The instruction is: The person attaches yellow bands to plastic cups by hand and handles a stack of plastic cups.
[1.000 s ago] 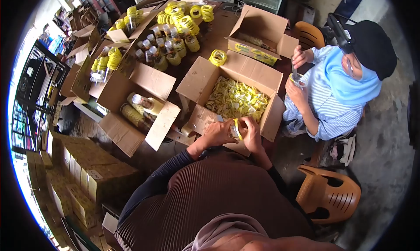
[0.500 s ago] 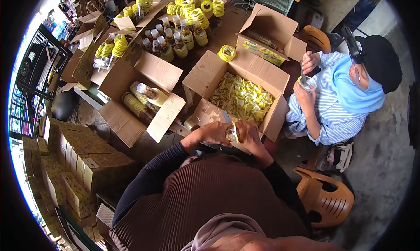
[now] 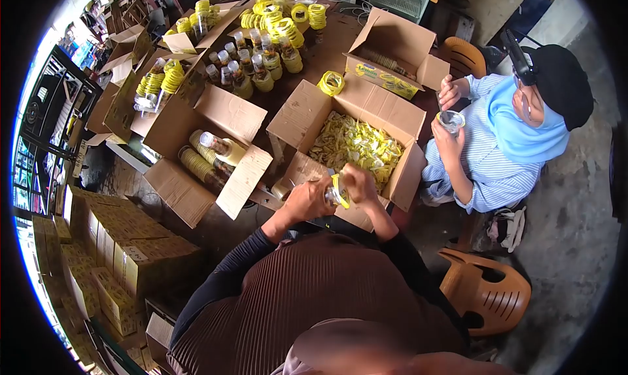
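My left hand (image 3: pixel 306 200) is wrapped around a clear plastic cup (image 3: pixel 331 197) in front of my body. A yellow band (image 3: pixel 341 190) runs along the cup's right-hand end, between my two hands. Beside that band, my right hand (image 3: pixel 360 185) is closed with its fingers curled; what it grips is hidden and a little blurred. Just beyond both hands, an open cardboard box (image 3: pixel 294 121) holds a heap of yellow and whitish strips (image 3: pixel 356 143).
To the left stands an open carton (image 3: pixel 169 184) with stacked cups. Farther back are cup stacks (image 3: pixel 261 74) with yellow rims. A yellow roll of rings (image 3: pixel 331 83) rests by the box. On the right, another person (image 3: pixel 504 126) holds a cup near an orange chair (image 3: pixel 487 290).
The cup has tilted, so its yellow band now shows between my hands. My left hand has shifted slightly left, and my right hand has risen a little. The other person's cup has turned.
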A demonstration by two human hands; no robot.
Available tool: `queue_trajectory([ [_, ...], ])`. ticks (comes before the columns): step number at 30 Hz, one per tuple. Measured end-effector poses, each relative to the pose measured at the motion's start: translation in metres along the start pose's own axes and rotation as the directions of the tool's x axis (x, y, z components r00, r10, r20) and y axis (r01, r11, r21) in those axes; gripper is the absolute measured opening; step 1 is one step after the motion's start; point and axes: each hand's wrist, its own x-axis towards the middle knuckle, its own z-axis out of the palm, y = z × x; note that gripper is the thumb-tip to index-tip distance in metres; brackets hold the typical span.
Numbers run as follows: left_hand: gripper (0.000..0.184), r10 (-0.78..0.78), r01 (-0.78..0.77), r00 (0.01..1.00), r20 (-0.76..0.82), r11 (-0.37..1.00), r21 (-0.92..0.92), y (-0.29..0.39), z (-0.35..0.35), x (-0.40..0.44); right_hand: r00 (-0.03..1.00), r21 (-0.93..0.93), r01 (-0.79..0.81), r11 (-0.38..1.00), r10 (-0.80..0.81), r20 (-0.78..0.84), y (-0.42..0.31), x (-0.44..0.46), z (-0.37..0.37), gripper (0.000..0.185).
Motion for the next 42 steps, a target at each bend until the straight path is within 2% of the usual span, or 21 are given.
queue_trajectory([
  [2, 0.051, -0.035, 0.036, 0.999, -0.008, 0.998, 0.059, 0.008, 0.0, 0.0, 0.995, 0.147, -0.038, 0.988, 0.051, -0.086, 0.017, 0.002, 0.0, 0.031],
  [3, 0.05, -0.048, 0.051, 0.998, -0.042, 0.995, 0.083, 0.01, 0.002, 0.001, 0.984, 0.231, -0.134, 0.964, 0.158, -0.087, 0.011, 0.002, 0.0, 0.035],
  [6, 0.048, -0.043, 0.055, 0.994, -0.102, 0.992, 0.115, 0.014, 0.005, 0.003, 0.954, 0.264, -0.24, 0.934, 0.277, -0.112, 0.02, 0.003, 0.003, 0.034],
  [8, 0.048, -0.023, 0.039, 0.991, -0.133, 0.992, 0.12, 0.016, 0.008, 0.003, 0.946, 0.239, -0.22, 0.946, 0.267, -0.186, 0.042, 0.004, 0.005, 0.032],
  [10, 0.05, -0.012, 0.046, 0.962, -0.274, 0.992, 0.12, 0.014, 0.007, -0.002, 0.849, 0.137, -0.351, 0.926, 0.377, -0.37, 0.074, 0.003, -0.013, 0.028],
  [12, 0.053, -0.015, 0.04, 0.961, -0.276, 0.995, 0.086, 0.008, 0.0, -0.002, 0.841, 0.197, -0.454, 0.869, 0.491, -0.229, 0.089, -0.006, -0.029, 0.025],
  [13, 0.054, 0.019, 0.002, 0.951, -0.31, 0.998, 0.066, -0.002, 0.002, -0.003, 0.848, 0.091, -0.497, 0.863, 0.505, -0.163, 0.087, -0.013, -0.038, 0.024],
  [14, 0.056, 0.052, -0.038, 0.938, -0.342, 0.998, 0.048, -0.009, 0.004, -0.003, 0.845, 0.097, -0.499, 0.861, 0.509, -0.166, 0.087, -0.019, -0.037, 0.024],
  [16, 0.058, 0.02, -0.033, 0.952, -0.306, 0.999, -0.036, -0.004, 0.0, -0.002, 0.917, -0.215, -0.396, 0.893, 0.372, -0.145, 0.094, -0.032, -0.034, 0.026],
  [18, 0.058, 0.094, -0.123, 0.926, -0.366, 0.991, -0.057, -0.002, 0.0, 0.002, 0.885, -0.173, -0.449, 0.877, 0.41, -0.219, 0.103, -0.043, -0.018, 0.026],
  [20, 0.057, 0.094, -0.122, 0.936, -0.34, 0.991, -0.062, -0.007, 0.003, 0.008, 0.886, -0.226, -0.386, 0.894, 0.291, -0.362, 0.108, -0.051, -0.008, 0.028],
  [21, 0.058, 0.063, -0.094, 0.952, -0.3, 0.991, -0.091, -0.007, 0.002, 0.01, 0.883, -0.291, -0.46, 0.839, 0.398, -0.248, 0.104, -0.051, -0.012, 0.028],
  [24, 0.059, 0.062, -0.095, 0.967, -0.248, 0.988, -0.124, -0.011, 0.004, 0.015, 0.873, -0.365, -0.479, 0.798, 0.389, -0.294, 0.109, -0.055, -0.013, 0.025],
  [26, 0.059, 0.071, -0.115, 0.973, -0.22, 0.975, -0.193, -0.013, 0.006, 0.017, 0.885, -0.341, -0.446, 0.827, 0.353, -0.302, 0.11, -0.06, -0.02, 0.023],
  [28, 0.063, 0.136, -0.174, 0.96, -0.243, 0.975, -0.142, -0.015, 0.01, 0.023, 0.897, -0.316, -0.413, 0.854, 0.32, -0.306, 0.101, -0.063, -0.027, 0.024],
  [34, 0.074, 0.122, -0.159, 0.973, -0.198, 0.971, -0.181, -0.01, 0.018, 0.036, 0.878, -0.202, -0.409, 0.89, 0.324, -0.353, 0.082, -0.057, -0.028, 0.04],
  [36, 0.072, 0.136, -0.155, 0.974, -0.179, 0.983, -0.097, -0.006, 0.017, 0.039, 0.877, -0.063, -0.269, 0.961, 0.217, -0.429, 0.065, -0.046, -0.025, 0.033],
  [37, 0.072, 0.139, -0.157, 0.975, -0.172, 0.983, -0.095, -0.004, 0.016, 0.039, 0.873, -0.059, -0.273, 0.96, 0.222, -0.433, 0.049, -0.04, -0.027, 0.033],
  [39, 0.056, 0.104, -0.095, 0.989, -0.105, 0.992, 0.083, 0.0, 0.011, 0.042, 0.948, -0.058, -0.105, 0.993, 0.082, -0.307, 0.007, -0.026, -0.036, 0.028],
  [40, 0.056, 0.114, -0.106, 0.99, -0.089, 0.991, 0.087, 0.003, 0.007, 0.044, 0.993, -0.285, -0.021, 0.958, -0.014, -0.119, -0.015, -0.02, -0.043, 0.025],
  [42, 0.052, 0.12, -0.13, 0.99, 0.076, 0.982, 0.14, 0.009, -0.003, 0.047, 0.985, -0.407, 0.088, 0.909, -0.141, -0.103, -0.016, -0.012, -0.038, 0.022],
])
